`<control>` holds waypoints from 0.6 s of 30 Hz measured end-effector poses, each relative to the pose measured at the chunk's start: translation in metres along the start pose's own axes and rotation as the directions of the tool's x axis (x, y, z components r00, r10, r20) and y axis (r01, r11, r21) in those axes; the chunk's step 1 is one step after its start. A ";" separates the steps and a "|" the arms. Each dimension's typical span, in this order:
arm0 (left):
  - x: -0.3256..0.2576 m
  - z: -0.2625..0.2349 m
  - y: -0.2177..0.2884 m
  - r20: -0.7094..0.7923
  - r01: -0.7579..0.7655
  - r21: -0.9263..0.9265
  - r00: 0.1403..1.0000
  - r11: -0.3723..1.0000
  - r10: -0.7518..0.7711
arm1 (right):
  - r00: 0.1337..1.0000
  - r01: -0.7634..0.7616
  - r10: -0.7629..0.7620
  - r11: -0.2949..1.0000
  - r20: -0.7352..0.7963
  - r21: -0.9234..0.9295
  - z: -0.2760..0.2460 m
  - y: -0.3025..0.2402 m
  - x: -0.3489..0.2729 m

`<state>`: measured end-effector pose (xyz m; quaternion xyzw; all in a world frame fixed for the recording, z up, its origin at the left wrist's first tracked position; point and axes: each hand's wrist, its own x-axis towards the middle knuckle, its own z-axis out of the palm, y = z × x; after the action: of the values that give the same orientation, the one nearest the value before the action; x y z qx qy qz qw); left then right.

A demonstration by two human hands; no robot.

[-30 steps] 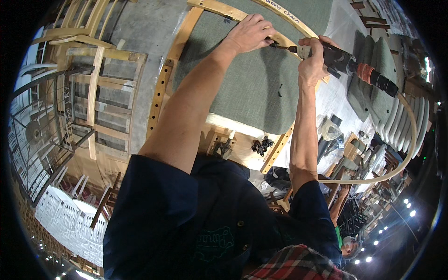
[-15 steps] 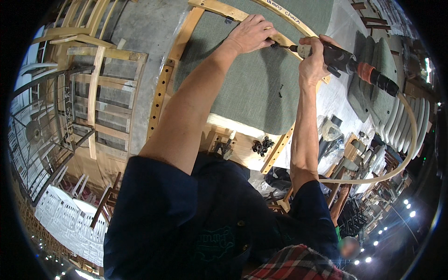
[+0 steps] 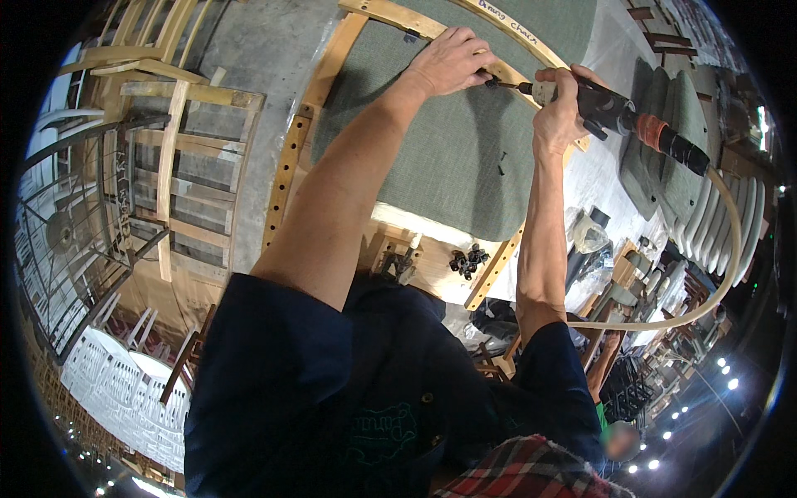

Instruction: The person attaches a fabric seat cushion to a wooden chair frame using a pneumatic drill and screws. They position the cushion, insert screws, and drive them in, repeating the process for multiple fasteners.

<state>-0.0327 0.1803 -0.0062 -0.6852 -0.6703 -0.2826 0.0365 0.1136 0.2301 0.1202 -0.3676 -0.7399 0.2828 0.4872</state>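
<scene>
**Driving a screw into the curved chair rail**

While the person leans over the bench, the work sits at the far end of both outstretched arms, so the advice runs from near to far. Nearest, a small heap of dark screws (image 3: 469, 260) lies on the bench edge just this side of the grey-green upholstered panel (image 3: 448, 158); it is well placed for a refill without shifting stance. A single loose screw (image 3: 501, 162) lies farther out on the fabric, right of centre, and is best kept clear of the forearms. To the right, the pale air hose (image 3: 714, 274) loops down from the tool; it looks slack, which should spare the wrist any pull. Farther on, the right hand (image 3: 558, 104) is wrapped tight around the black pneumatic screwdriver (image 3: 618, 112), held nearly level and pointing left. At the far rim, the left hand (image 3: 452, 60) has its fingertips pinched together at the bit tip (image 3: 498, 84), against the curved wooden rail (image 3: 506, 75). A steady, in-line push, with those fingers drawing back once the screw bites, seems the safest way.
</scene>
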 end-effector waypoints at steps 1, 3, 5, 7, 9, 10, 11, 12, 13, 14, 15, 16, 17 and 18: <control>0.000 0.000 0.000 -0.002 0.001 -0.002 1.000 1.000 -0.001 | 1.000 -0.006 0.006 1.000 0.008 -0.016 -0.001 0.003 0.000; 0.000 0.001 0.000 -0.009 -0.001 -0.006 1.000 1.000 0.001 | 0.995 0.094 -0.088 0.989 0.056 -0.111 -0.004 0.009 0.000; -0.001 0.001 0.000 -0.018 -0.006 -0.004 1.000 1.000 0.006 | 0.987 0.151 -0.138 0.972 0.082 -0.178 -0.005 0.011 -0.001; -0.001 0.001 0.000 0.001 -0.003 -0.014 1.000 1.000 0.003 | 0.988 0.149 -0.135 0.966 0.078 -0.212 -0.004 0.009 -0.001; -0.001 -0.001 -0.002 -0.002 -0.011 -0.018 1.000 1.000 0.011 | 0.993 0.112 -0.100 0.967 0.066 -0.228 -0.002 0.004 -0.004; 0.000 -0.002 -0.002 -0.015 -0.020 -0.017 1.000 1.000 0.020 | 0.995 0.089 -0.079 0.975 0.058 -0.204 -0.002 0.005 -0.005; 0.000 -0.002 -0.001 -0.027 -0.029 -0.018 0.999 0.999 0.028 | 0.997 0.067 -0.059 0.982 0.052 -0.177 -0.001 0.005 -0.005; -0.001 -0.003 0.000 -0.010 -0.014 -0.011 1.000 1.000 0.014 | 0.998 0.048 -0.042 0.991 0.046 -0.122 0.000 0.008 -0.003; -0.001 -0.004 0.001 0.007 0.001 -0.002 1.000 1.000 -0.001 | 0.997 0.062 -0.058 0.993 0.041 -0.105 0.000 0.009 -0.003; 0.000 -0.004 0.002 0.022 0.013 0.005 1.000 1.000 -0.013 | 0.997 0.077 -0.074 0.993 0.035 -0.091 0.001 0.010 -0.002; 0.000 -0.004 0.002 0.019 0.009 0.001 1.000 1.000 -0.009 | 0.992 0.125 -0.123 0.985 0.030 -0.115 0.002 0.010 -0.001; 0.000 -0.004 0.001 0.015 0.006 -0.002 1.000 1.000 -0.006 | 0.985 0.172 -0.170 0.974 0.029 -0.144 0.002 0.011 -0.001; 0.000 -0.003 0.001 0.013 0.003 -0.004 1.000 1.000 -0.003 | 0.976 0.217 -0.216 0.961 0.028 -0.172 0.003 0.012 0.000; 0.000 -0.002 0.001 0.003 -0.001 -0.005 1.000 1.000 0.001 | 0.965 0.261 -0.260 0.943 0.030 -0.204 0.005 0.014 0.001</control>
<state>-0.0328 0.1797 -0.0043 -0.6859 -0.6694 -0.2833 0.0338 0.1128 0.2387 0.1080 -0.3148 -0.8080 0.1380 0.4786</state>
